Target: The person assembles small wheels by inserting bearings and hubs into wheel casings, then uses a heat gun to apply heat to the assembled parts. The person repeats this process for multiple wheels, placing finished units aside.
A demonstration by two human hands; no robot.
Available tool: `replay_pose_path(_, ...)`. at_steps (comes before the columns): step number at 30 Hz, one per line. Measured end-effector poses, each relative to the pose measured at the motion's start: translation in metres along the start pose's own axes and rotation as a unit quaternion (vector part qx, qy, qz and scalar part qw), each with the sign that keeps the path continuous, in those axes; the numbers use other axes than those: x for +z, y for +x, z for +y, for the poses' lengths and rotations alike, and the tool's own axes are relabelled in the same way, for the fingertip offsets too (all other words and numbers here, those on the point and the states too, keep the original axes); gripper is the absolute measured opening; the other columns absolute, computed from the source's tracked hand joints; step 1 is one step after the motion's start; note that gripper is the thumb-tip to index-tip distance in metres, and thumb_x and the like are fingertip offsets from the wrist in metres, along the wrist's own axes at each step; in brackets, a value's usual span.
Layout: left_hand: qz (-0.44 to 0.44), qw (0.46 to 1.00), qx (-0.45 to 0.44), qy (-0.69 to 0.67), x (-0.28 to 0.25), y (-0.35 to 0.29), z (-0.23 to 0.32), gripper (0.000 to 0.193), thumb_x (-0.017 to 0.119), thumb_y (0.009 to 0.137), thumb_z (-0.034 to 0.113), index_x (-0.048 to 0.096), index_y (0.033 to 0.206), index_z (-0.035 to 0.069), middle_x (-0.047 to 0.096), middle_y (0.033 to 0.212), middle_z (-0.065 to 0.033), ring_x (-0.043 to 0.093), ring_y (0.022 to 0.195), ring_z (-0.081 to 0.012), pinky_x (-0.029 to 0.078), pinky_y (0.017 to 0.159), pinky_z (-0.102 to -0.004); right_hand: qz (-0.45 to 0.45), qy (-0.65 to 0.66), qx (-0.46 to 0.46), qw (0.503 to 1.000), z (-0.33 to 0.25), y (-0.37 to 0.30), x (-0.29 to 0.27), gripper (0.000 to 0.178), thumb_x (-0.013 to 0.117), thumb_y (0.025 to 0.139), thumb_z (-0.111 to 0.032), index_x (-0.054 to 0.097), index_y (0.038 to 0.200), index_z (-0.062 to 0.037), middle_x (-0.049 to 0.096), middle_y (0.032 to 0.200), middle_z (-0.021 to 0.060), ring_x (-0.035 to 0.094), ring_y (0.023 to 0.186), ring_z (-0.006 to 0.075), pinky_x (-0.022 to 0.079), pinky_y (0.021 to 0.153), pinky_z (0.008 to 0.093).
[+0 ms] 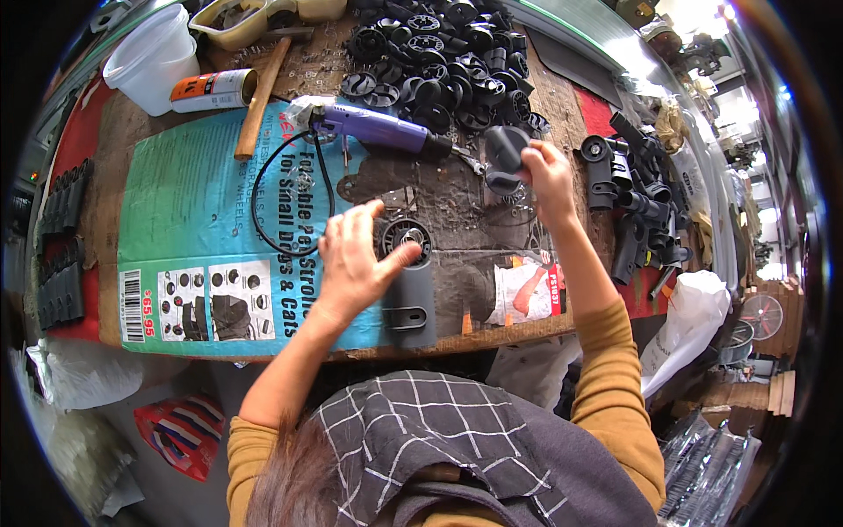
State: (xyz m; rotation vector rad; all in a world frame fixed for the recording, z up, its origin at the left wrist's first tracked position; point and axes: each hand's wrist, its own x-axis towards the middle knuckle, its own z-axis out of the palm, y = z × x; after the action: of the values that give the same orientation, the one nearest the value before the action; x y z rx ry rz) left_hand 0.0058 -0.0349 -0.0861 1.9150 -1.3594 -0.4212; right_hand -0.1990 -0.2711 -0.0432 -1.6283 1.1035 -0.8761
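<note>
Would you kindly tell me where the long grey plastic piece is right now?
In the head view, the long grey plastic piece lies near the centre, at the bench's front edge, immediately right of the left hand, nearer the person than the purple power tool.

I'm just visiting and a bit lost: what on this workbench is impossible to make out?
All in the head view:
1. The far side of the dark part in the right hand: turned from the camera.
2. Whatever lies beneath the left hand: the hand hides it.
3. The pale tub: cut off by the top edge.
4. Metal bits beside the hammer: too small to identify.
</note>
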Motion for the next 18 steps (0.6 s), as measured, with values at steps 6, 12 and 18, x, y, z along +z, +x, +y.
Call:
replay_pose_path(6, 0.045, 0.998, 0.045, 0.003, -0.004, 0.022, -0.02, 0.036, 0.064, 0.087, 0.023, 0.063, 0.12, 0.009, 0.065, 0.113, -0.0105, 0.055, 0.108, -0.0306, 0.041, 0.093, -0.0432, -0.11, 0.008, 0.151, 0.982, 0.021, -0.101, 0.012, 0.024, 0.06, 0.089, -0.012, 0.063, 0.109, 0.0009, 0.065, 0.092, 0.0031, 0.063, 0.081, 0.0108, 0.054, 0.069, 0.0254)
replay_pose_path(12, 0.028, 0.998, 0.04, 0.04, -0.001, 0.046, -0.018, 0.019, 0.066, 0.086, 0.02, 0.072, 0.099, 0.009, 0.069, 0.099, -0.0111, 0.061, 0.097, -0.0309, 0.045, 0.088, -0.0419, -0.033, -0.243, -0.145, 0.959, -0.009, -0.103, 0.035, 0.022, 0.064, 0.089, -0.011, 0.065, 0.109, -0.0009, 0.066, 0.097, 0.0091, 0.064, 0.085, 0.017, 0.052, 0.081, 0.0295)
replay_pose_path(18, 0.045, 0.967, -0.002, -0.252, -0.019, 0.038, 0.005, 0.015, 0.067, 0.087, 0.017, 0.072, 0.091, 0.003, 0.07, 0.077, -0.0096, 0.066, 0.07, -0.0189, 0.051, 0.067, -0.0326, -0.113, -0.166, -0.263, 0.944, -0.046, -0.103, 0.088, 0.048, 0.079, 0.079, -0.023, 0.062, 0.12, -0.0049, 0.066, 0.106, 0.0083, 0.062, 0.092, 0.0176, 0.051, 0.084, 0.0307)
